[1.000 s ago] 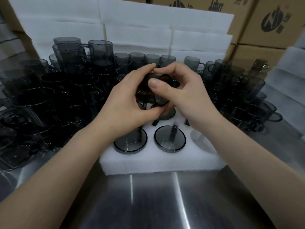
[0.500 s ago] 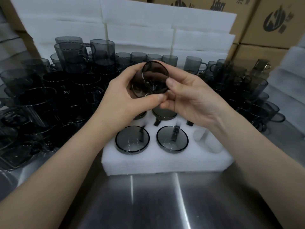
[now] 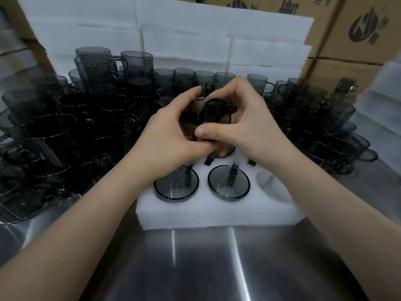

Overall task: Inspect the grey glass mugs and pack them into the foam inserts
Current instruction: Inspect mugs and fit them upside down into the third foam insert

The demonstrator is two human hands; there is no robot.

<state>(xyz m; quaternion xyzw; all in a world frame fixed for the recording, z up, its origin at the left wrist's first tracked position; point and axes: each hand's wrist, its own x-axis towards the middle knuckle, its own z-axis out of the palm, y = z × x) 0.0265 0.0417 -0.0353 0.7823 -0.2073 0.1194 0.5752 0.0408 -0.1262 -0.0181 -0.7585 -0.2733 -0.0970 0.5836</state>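
The stainless steel table carries a white foam insert. Two seated mugs occupy its near pockets. Both forearms converge above the insert. The left hand and right hand curl their fingers around one grey glass mug. It is tilted on its side, rim toward the camera, and the right thumb presses its lower edge.
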